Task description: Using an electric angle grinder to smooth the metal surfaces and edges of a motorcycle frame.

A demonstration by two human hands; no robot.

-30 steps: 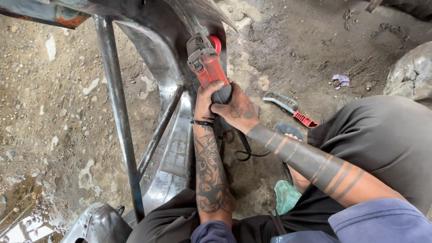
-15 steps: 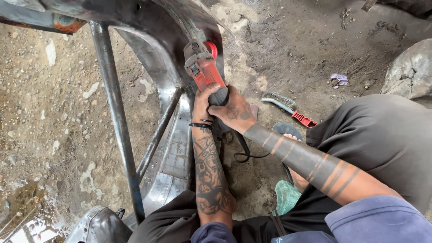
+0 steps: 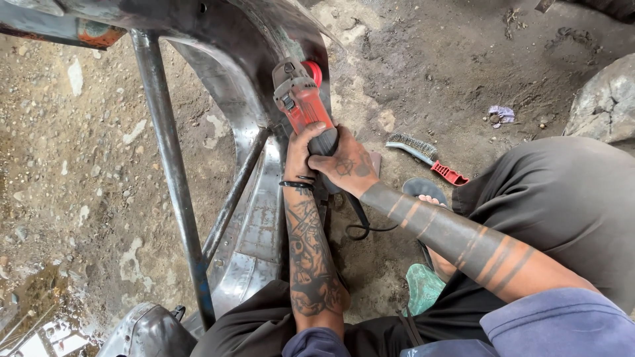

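Note:
A red and grey angle grinder (image 3: 301, 99) points away from me, its head against the inner curve of a bare metal car body panel (image 3: 248, 86). Both hands grip its dark rear handle. My left hand (image 3: 301, 151) wraps the handle from the left, a black band on its wrist. From the right, my right hand (image 3: 347, 165) clasps over the same handle. Both forearms are tattooed. The grinder's black cord (image 3: 360, 221) loops down beneath my wrists.
A steel tube frame (image 3: 169, 172) props the panel, with a diagonal brace (image 3: 235, 195). A wire brush with a red handle (image 3: 426, 155) lies on the dirt ground to the right. My dark-trousered knee (image 3: 555, 205), a sandalled foot and a grey rock (image 3: 605, 102) lie right.
The grinder and both hands have shifted slightly to the left and a little upward along the panel. The grip on the handle is the same.

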